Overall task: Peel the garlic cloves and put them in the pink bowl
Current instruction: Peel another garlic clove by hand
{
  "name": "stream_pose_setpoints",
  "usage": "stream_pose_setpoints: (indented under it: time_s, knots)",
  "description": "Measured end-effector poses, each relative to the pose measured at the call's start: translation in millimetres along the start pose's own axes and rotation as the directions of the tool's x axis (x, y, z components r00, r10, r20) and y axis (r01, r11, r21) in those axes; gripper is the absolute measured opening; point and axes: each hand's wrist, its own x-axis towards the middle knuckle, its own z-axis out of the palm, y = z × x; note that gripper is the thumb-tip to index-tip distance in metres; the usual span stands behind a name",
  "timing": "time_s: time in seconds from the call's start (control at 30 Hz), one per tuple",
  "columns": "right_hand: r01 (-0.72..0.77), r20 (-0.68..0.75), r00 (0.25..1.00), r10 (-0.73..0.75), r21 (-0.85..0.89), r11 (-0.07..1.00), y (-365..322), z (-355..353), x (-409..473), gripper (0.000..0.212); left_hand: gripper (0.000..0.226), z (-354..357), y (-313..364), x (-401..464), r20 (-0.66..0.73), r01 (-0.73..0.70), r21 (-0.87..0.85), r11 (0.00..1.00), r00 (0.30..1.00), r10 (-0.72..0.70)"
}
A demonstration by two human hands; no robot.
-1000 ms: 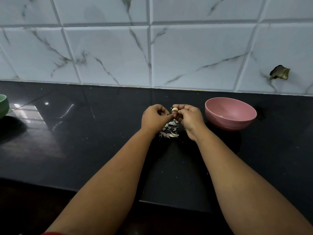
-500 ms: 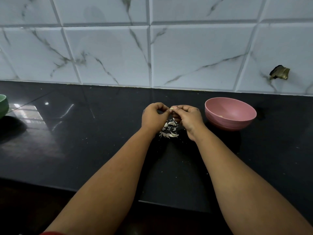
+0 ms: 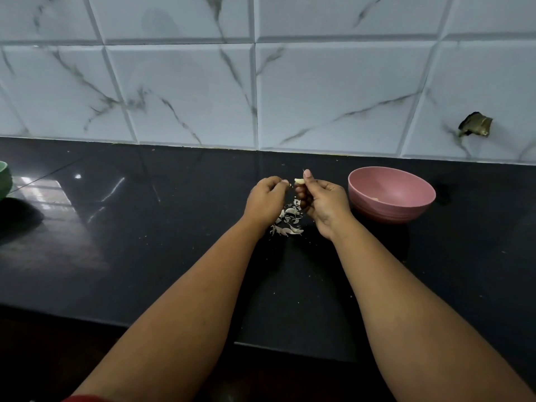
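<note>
Head view. Two hands over the black desk (image 3: 145, 242). Right hand (image 3: 324, 203): fingers (image 3: 307, 174) pinch one pale garlic clove (image 3: 299, 181) at the tips. Left hand (image 3: 265, 198): fingers curled, tips just beside the clove; a skin scrap may be pinched, cannot tell. One heap of peel scraps (image 3: 287, 220) lies below the fingers. One pink bowl (image 3: 391, 194) stands right of the right fingers, something pale inside. One green bowl (image 3: 4, 179) at far left edge.

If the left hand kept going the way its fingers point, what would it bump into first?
Probably the garlic clove pinched in the right hand: the left hand points rightward at it across a small gap, though depth is uncertain.
</note>
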Motion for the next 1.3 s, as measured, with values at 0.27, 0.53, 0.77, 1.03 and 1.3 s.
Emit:
stream_pose_setpoints:
  time_s: [0.27,0.53,0.77,1.03,1.3]
  knots:
    - [-0.01,0.043,0.999,0.005,0.12,0.993,-0.7,-1.5,-0.9,0.008,0.033,-3.0,-11.0,5.3,-0.078,-0.072,0.078,0.994,0.994,0.078]
    - [-0.015,0.044,0.999,0.008,0.165,0.986,-0.7,-0.4,1.4,0.01,0.007,-2.3,-7.6,1.1,-0.057,-0.157,0.085,0.984,0.985,0.163]
    - [-0.02,0.038,0.999,0.015,0.149,0.989,0.0,3.7,-0.3,0.023,0.016,-2.9,-5.4,-1.1,-0.077,-0.168,0.073,0.983,0.982,0.173]
    - [-0.02,0.07,0.998,0.011,0.131,0.991,-1.9,1.4,-3.3,0.006,0.006,-3.8,-8.7,2.6,-0.092,-0.169,0.081,0.982,0.98,0.176]
    - [0.012,0.046,0.999,-0.015,0.073,0.997,1.4,-0.2,-1.0,0.003,0.01,-0.7,-7.0,1.1,-0.087,-0.23,0.063,0.971,0.968,0.235]
